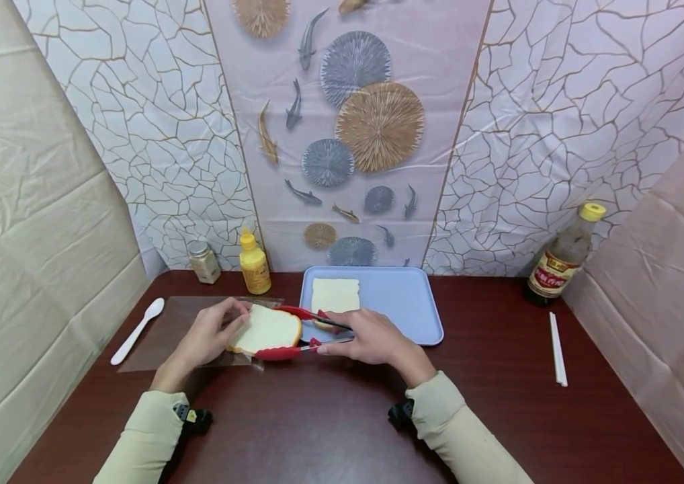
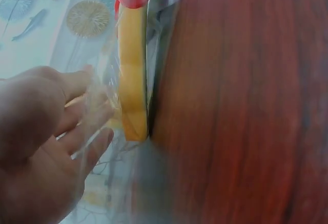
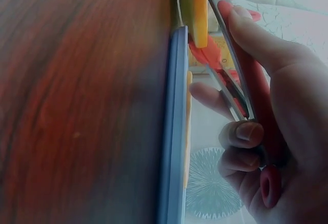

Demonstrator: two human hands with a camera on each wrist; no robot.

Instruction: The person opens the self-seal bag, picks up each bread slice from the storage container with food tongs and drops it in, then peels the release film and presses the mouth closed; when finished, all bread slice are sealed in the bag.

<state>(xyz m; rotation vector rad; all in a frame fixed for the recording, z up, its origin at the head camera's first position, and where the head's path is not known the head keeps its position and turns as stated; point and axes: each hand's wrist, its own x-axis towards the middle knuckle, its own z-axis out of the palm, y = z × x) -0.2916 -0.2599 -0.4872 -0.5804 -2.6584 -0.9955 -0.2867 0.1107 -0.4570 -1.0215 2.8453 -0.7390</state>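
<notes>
My right hand (image 1: 366,334) grips a pair of red-tipped tongs (image 3: 253,75), whose red heads lie along both sides of a bread slice (image 1: 272,329). The white slice with its orange-brown crust is over the left part of the table, beside a tray. My left hand (image 1: 215,329) is at the slice's left end, its fingers loosely bent and apart. In the left wrist view, clear plastic film (image 2: 105,75) lies against those fingers, and the slice's crust (image 2: 132,75) stands just beyond. A second bread slice (image 1: 334,296) rests on the blue tray (image 1: 399,302), partly hidden by my right hand.
On the left lie a clear plastic sheet or bag (image 1: 163,336) and a white spoon (image 1: 138,331). A spice jar (image 1: 204,263) and a yellow squeeze bottle (image 1: 254,265) stand at the back. A sauce bottle (image 1: 560,262) and white chopsticks (image 1: 558,349) are at the right.
</notes>
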